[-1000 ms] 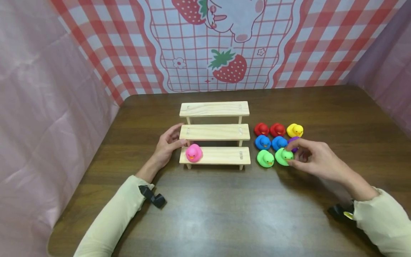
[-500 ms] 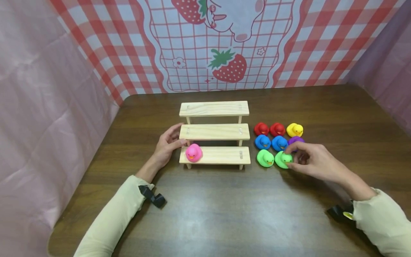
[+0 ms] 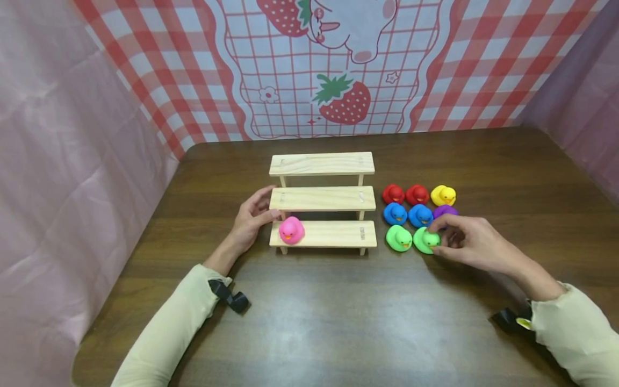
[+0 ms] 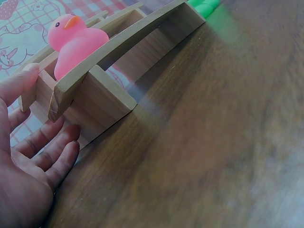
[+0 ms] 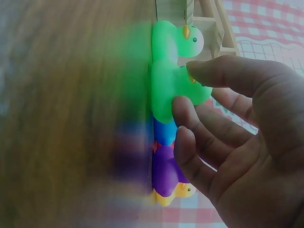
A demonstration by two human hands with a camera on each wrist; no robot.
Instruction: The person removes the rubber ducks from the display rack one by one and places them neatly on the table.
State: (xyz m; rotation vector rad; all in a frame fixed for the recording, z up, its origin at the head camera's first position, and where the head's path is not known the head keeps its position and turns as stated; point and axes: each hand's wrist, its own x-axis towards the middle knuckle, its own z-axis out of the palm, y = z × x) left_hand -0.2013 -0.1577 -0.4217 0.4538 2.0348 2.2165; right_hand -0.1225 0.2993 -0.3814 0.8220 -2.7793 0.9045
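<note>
A three-step wooden display stand (image 3: 324, 199) stands on the table, and a pink rubber duck (image 3: 291, 230) sits at the left end of its lowest step. My left hand (image 3: 252, 219) holds the stand's left end, thumb against the middle step (image 4: 29, 97) and the other fingers curled beside the side supports. To the right of the stand, my right hand (image 3: 476, 242) pinches a green rubber duck (image 3: 423, 240) between thumb and fingers; the duck rests on the table. Just left of it sits another green duck (image 3: 398, 238).
Behind the green ducks are two blue ducks (image 3: 395, 214) and a purple duck (image 3: 445, 213), partly hidden by my right hand. Farther back stand two red ducks (image 3: 393, 194) and a yellow duck (image 3: 443, 195). A checked strawberry cloth (image 3: 338, 102) hangs behind the table.
The green duck at my right hand has shifted very slightly left and down since a second ago, with the hand following. My left hand and the stand stay in place.
</note>
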